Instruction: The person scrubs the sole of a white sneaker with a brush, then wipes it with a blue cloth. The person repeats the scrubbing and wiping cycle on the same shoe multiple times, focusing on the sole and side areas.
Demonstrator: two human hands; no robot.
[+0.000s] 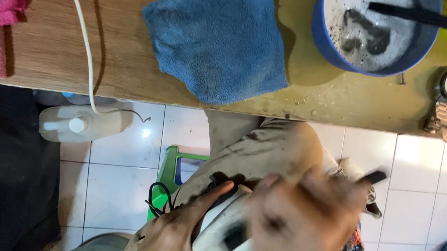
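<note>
The person is wearing khaki-tan trousers (267,150), the cloth looking worn and carrying darker smudges along the thigh and knee. Both hands are showing bare, with no gloves, rings or sleeves reaching into view. The left hand (176,242) is looking grimy, dark dirt lying in the creases of the knuckles and along the fingers. The right hand (302,232) is coming out as a blur, so its details are hard to read; a dark smear seems to be sitting on its back, though that may be only shadow. No watch or band is showing on either wrist. The forearms are falling outside the bottom edge of the view.
</note>
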